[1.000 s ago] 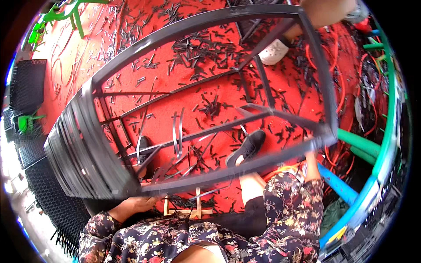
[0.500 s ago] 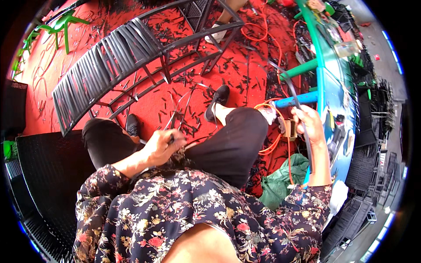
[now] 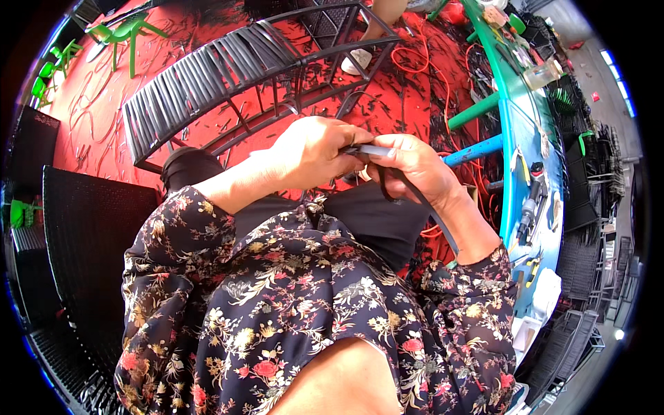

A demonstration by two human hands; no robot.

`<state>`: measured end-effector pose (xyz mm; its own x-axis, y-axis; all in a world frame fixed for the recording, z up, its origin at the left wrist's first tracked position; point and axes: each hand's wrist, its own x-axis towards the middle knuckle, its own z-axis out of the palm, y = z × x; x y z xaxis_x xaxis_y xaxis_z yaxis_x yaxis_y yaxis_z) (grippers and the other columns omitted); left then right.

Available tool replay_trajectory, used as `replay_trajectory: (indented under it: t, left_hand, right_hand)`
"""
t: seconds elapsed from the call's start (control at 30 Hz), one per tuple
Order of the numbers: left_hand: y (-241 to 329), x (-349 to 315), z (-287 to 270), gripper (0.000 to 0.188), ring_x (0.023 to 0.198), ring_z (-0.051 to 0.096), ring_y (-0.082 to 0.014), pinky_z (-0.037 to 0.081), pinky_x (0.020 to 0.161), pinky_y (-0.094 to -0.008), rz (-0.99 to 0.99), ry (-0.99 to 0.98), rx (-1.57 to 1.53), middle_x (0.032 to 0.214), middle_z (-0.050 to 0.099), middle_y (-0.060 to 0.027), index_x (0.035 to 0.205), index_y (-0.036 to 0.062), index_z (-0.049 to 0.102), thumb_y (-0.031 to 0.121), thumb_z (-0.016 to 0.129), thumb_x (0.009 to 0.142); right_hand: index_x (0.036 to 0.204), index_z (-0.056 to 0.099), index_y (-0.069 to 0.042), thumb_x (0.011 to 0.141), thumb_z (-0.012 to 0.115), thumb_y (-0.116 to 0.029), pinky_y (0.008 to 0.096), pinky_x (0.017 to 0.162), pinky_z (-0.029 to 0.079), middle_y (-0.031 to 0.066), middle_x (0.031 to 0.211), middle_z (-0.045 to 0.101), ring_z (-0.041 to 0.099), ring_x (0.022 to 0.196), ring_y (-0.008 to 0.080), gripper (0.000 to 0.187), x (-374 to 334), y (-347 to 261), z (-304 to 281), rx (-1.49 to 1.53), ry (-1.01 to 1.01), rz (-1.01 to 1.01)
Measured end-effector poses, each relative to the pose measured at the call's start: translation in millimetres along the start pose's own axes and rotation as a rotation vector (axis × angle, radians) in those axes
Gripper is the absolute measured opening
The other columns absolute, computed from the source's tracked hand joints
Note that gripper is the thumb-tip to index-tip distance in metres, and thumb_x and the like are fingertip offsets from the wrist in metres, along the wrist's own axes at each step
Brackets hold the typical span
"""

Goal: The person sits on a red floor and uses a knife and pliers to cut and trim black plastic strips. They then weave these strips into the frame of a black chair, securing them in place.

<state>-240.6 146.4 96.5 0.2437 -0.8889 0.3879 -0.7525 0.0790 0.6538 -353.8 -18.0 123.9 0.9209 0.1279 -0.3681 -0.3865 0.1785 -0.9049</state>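
My left hand [image 3: 311, 153] and my right hand [image 3: 418, 168] are close together above my lap. Between them is a dark grey flat strip [image 3: 437, 218]. Its end is pinched by the fingers of both hands, and the rest hangs back along my right forearm. Whether a small tool also sits in my left fingers is hidden. Beyond my hands stands a curved dark metal frame [image 3: 325, 53], with one section closely wrapped in dark grey strips [image 3: 200, 76].
Cut dark scraps litter the red floor covering [image 3: 90, 131]. At right is a blue-green table [image 3: 536, 256] bearing tools and a clear jar [image 3: 543, 74]. An orange hose [image 3: 446, 90] trails beside it. A black woven panel [image 3: 104, 235] stands at left; green chairs [image 3: 131, 34] stand farther back.
My right hand has come leftward from beside the table with the strip. My left hand has risen rightward from my lap to meet it. The view has shifted slightly.
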Motion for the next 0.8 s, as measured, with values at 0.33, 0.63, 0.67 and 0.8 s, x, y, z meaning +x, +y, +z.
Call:
replay_trajectory:
  t: [0.33, 0.63, 0.67, 0.8]
  left_hand:
    - [-44, -20, 16, 0.024, 0.054, 0.038, -0.0048, 0.034, 0.048, -0.0265, -0.571, -0.027, -0.430, 0.056, 0.045, 0.0026, 0.076, 0.0004, 0.060, 0.024, 0.064, 0.082]
    - [-53, -25, 27, 0.018, 0.051, 0.038, -0.0019, 0.030, 0.047, -0.0217, -0.593, -0.108, -0.724, 0.055, 0.046, 0.0068, 0.077, 0.0039, 0.066, 0.020, 0.062, 0.086]
    - [-53, -25, 28, 0.020, 0.051, 0.039, -0.0025, 0.032, 0.047, -0.0225, -0.576, -0.103, -0.746, 0.055, 0.047, 0.0064, 0.075, 0.0042, 0.065, 0.021, 0.063, 0.085]
    - [-56, -26, 30, 0.019, 0.049, 0.039, -0.0030, 0.030, 0.045, -0.0229, -0.588, -0.104, -0.735, 0.055, 0.047, 0.0060, 0.075, 0.0043, 0.065, 0.021, 0.064, 0.084]
  right_hand:
    - [0.107, 0.054, 0.004, 0.094, 0.045, -0.026, 0.0238, 0.052, 0.044, 0.0092, 0.080, 0.061, 0.055, 0.058, 0.0101, 0.034, 27, 28, -19, 0.385, 0.076, -0.177]
    - [0.097, 0.057, -0.001, 0.082, 0.066, -0.017, 0.0164, 0.049, 0.037, -0.0005, 0.072, 0.056, 0.051, 0.058, 0.0039, 0.024, 56, 34, -11, 0.140, 0.284, -0.391]
    - [0.097, 0.057, -0.002, 0.082, 0.066, -0.016, 0.0163, 0.048, 0.037, -0.0006, 0.072, 0.056, 0.051, 0.057, 0.0038, 0.023, 59, 33, -10, 0.121, 0.286, -0.379]
    - [0.094, 0.060, -0.002, 0.084, 0.062, -0.010, 0.0162, 0.047, 0.037, -0.0015, 0.070, 0.056, 0.047, 0.053, 0.0023, 0.014, 65, 35, -4, 0.066, 0.282, -0.411]
